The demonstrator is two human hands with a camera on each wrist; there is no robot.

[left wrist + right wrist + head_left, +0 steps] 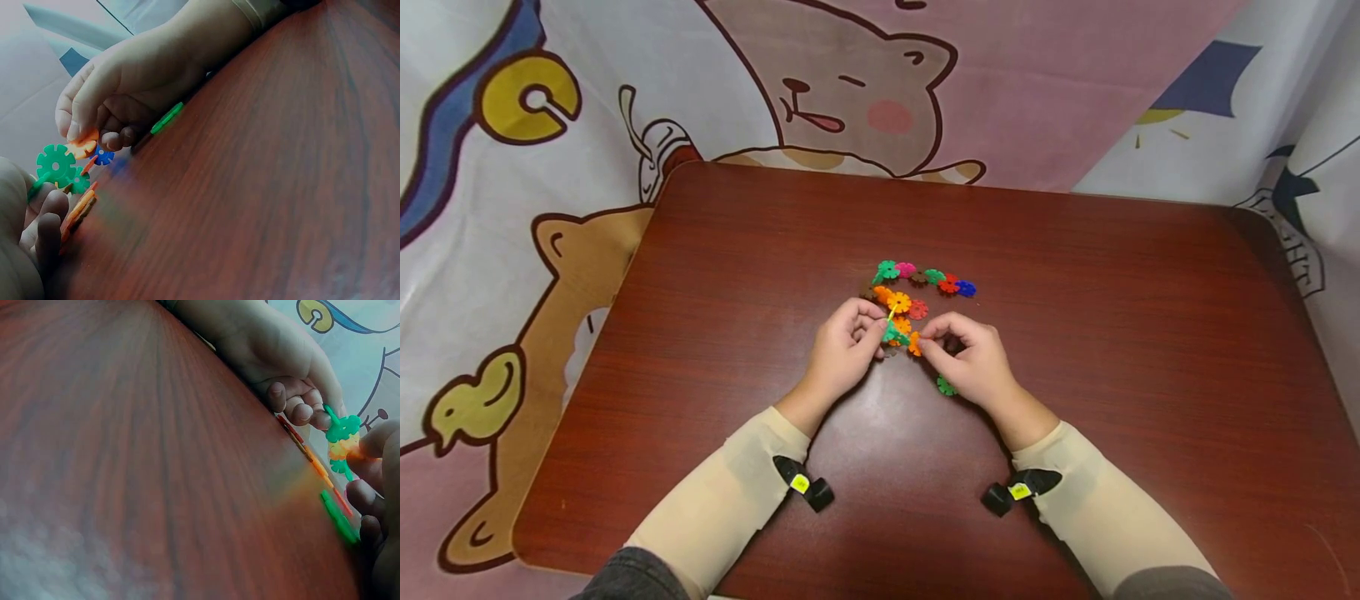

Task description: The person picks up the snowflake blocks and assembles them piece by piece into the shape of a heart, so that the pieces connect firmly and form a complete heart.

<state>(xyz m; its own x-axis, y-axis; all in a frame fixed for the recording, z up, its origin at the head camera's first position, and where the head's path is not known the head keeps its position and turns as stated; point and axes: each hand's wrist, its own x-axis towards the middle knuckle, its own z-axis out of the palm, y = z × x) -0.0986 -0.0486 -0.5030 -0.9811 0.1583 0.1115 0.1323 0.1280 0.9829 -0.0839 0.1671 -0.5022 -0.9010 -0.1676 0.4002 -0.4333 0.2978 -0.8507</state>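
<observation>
My left hand (842,343) pinches a small cluster of green snowflake discs (55,165), slotted plastic pieces, in front of me. In the right hand (966,354), thumb and fingertips pinch an orange snowflake disc (914,343). That orange disc meets the green ones between the two hands; in the right wrist view, green (344,428) shows on both sides of it. Whether it is slotted in fully, I cannot tell. Fingers hide part of the cluster. Just beyond the hands lie more orange discs (898,302) and a red disc (918,309).
Farther back on the brown table (1120,333) lies a row of green, pink, brown, red and blue discs (966,288). A loose green disc (946,385) lies beside the right hand. A printed cloth (1015,100) hangs behind the table's far edge.
</observation>
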